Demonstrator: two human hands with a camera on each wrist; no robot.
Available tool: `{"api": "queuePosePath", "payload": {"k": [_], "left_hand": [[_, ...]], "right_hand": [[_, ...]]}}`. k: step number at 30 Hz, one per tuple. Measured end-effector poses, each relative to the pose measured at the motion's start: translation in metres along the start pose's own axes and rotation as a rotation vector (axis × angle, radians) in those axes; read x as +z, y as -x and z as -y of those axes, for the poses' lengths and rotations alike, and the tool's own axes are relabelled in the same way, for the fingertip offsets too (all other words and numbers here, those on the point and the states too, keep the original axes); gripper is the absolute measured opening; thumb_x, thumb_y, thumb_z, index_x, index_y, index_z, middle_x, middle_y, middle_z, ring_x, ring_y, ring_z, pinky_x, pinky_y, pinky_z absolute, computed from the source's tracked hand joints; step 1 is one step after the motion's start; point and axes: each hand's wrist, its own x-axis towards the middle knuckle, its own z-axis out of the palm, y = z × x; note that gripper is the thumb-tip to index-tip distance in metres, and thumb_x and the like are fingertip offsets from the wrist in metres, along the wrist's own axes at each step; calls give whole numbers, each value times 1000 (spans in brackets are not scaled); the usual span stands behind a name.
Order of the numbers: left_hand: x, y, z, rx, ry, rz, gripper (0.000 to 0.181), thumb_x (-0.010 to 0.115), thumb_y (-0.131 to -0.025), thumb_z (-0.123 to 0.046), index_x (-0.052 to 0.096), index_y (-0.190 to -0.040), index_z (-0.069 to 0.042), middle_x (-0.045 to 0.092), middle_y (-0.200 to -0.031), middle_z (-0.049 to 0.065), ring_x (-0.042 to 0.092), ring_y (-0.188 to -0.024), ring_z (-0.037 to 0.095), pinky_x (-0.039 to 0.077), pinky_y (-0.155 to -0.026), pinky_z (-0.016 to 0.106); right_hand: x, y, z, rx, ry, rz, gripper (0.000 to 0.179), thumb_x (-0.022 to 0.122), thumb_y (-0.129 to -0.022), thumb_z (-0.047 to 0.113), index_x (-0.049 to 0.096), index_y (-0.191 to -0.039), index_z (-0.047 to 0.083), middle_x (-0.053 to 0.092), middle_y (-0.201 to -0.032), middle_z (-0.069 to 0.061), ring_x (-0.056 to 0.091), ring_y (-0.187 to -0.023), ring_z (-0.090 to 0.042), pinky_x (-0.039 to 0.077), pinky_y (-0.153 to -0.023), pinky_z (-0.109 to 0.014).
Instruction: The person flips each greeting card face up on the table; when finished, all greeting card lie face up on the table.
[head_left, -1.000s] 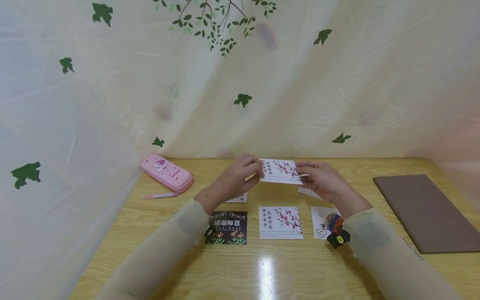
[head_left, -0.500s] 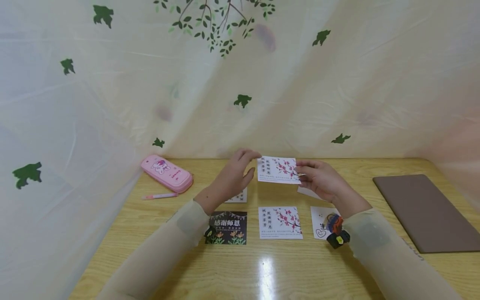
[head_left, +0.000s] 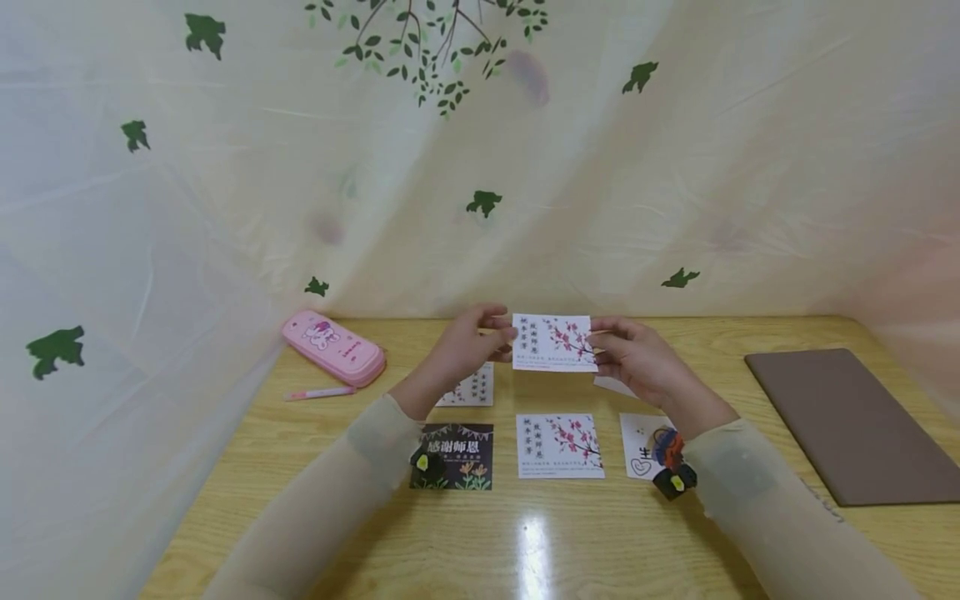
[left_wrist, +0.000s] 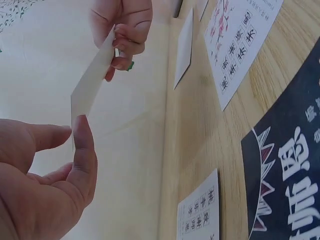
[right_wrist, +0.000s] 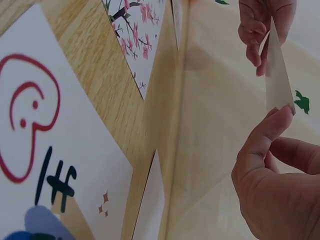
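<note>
A white card with pink blossom branches and black characters [head_left: 555, 343] is held up above the table between two hands. My left hand [head_left: 474, 342] pinches its left edge between thumb and fingers. At the opposite edge, my right hand [head_left: 637, 357] grips with thumb and fingertips. The wrist views show the card nearly edge-on, its pale back [right_wrist: 276, 80] visible in the right one. Directly below lies a matching blossom card [head_left: 561, 446]. A black card with white characters and orange flowers [head_left: 468, 467] is under the left wrist, and a white heart-drawing card [head_left: 637, 446] is partly hidden by the right wrist.
Behind the left forearm lies another printed card [head_left: 474, 387]; a further white card [head_left: 615, 385] shows beneath the right hand. A pink pencil case [head_left: 333, 346] and a pen [head_left: 321, 392] are at the left. A brown flat board [head_left: 847, 425] lies right. A curtain [head_left: 480, 250] hangs behind.
The left hand pinched the card's left edge, came loose from it with fingers raised, and now pinches that edge again. The card has shifted slightly left and faces the head camera more squarely.
</note>
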Motion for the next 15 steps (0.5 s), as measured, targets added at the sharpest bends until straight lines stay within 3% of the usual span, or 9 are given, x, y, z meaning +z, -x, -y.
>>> {"api": "queuePosePath", "payload": {"k": [9,15], "left_hand": [[5,-6,7,-94,-60,-15,50,72,-102,-10,55,-147,-2,64,-134,19,74,-96,23,67,-83,29],[7,-10,11,-118,-97,-13,47,72,-102,-11,55,-146,-5,63,-132,16,73,-93,21,67,-90,38]], "right_hand": [[4,-3,-6,-12,108,-9,46,53,-113,19,45,-153,-1,59,-117,-6,61,-93,-17,61,-80,-24],[5,-9,-11,3,258,-50,43,56,-112,21,50,-150,2,62,-123,-15,65,-93,-21,64,-79,-25]]}}
